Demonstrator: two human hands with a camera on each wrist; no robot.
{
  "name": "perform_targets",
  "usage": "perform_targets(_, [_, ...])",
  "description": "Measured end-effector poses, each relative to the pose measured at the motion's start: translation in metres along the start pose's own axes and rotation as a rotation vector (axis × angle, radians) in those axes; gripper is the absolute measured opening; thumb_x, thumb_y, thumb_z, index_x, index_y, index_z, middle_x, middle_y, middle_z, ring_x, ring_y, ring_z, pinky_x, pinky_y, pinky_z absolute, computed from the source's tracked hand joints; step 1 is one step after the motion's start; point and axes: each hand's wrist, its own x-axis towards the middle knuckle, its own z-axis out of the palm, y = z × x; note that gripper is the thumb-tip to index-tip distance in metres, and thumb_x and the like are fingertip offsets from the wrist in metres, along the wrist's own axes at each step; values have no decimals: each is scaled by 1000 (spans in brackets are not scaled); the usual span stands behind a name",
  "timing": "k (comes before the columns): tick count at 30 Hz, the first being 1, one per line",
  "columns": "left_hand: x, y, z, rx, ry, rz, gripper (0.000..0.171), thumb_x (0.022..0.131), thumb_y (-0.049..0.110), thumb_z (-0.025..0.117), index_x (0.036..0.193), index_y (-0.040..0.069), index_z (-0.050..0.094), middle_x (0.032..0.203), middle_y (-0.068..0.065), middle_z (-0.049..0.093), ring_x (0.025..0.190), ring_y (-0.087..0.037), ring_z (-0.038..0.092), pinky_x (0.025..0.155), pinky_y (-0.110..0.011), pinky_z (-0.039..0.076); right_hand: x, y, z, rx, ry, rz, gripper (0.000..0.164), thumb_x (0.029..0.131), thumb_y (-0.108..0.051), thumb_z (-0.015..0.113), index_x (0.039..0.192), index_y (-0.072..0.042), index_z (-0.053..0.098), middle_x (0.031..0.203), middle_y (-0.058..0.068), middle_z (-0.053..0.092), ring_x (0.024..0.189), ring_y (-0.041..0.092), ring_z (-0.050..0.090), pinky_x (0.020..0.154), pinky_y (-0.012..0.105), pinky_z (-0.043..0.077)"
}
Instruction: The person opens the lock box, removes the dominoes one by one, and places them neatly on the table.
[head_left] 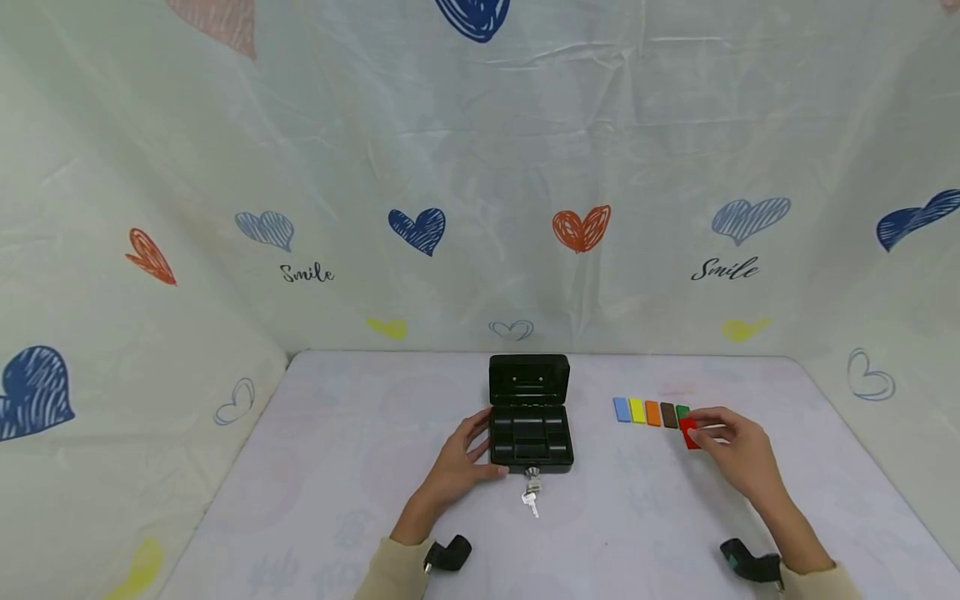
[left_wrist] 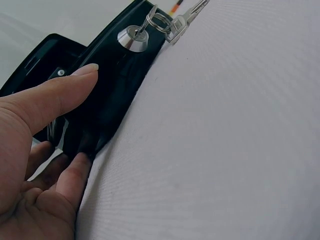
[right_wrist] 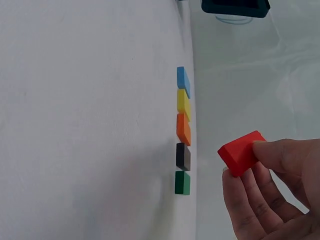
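A black cash box stands on the table with its lid raised and a divided tray inside. My left hand holds the box at its left side, the thumb along the front and the other fingers on the side wall. From the lock at the front hang keys on a ring. To the right, my right hand pinches a red block between thumb and fingers, up off the table. In the head view the red block overlaps the green block.
Left of the green block, a row holds a dark brown block, an orange block, a yellow block and a blue block. A white curtain printed with hearts hangs behind the table.
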Motion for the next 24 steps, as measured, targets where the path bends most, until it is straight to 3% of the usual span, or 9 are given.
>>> perform_targets(16, [0, 1, -2, -2, -11, 4, 101, 80, -7, 87, 164, 3, 32, 168, -23, 33, 156, -40, 32, 121, -39, 43, 16, 25, -11, -21, 26, 53, 25, 97, 4, 66, 121, 12, 68, 113, 35, 69, 98, 49, 68, 62, 5, 50])
perform_targets(24, [2, -1, -1, 6, -2, 3, 101, 80, -5, 88, 164, 4, 33, 168, -22, 34, 156, -40, 33, 121, -40, 43, 24, 35, -13, -23, -11, 131, 30, 100, -1, 64, 127, 13, 65, 118, 37, 66, 102, 49, 65, 61, 6, 51])
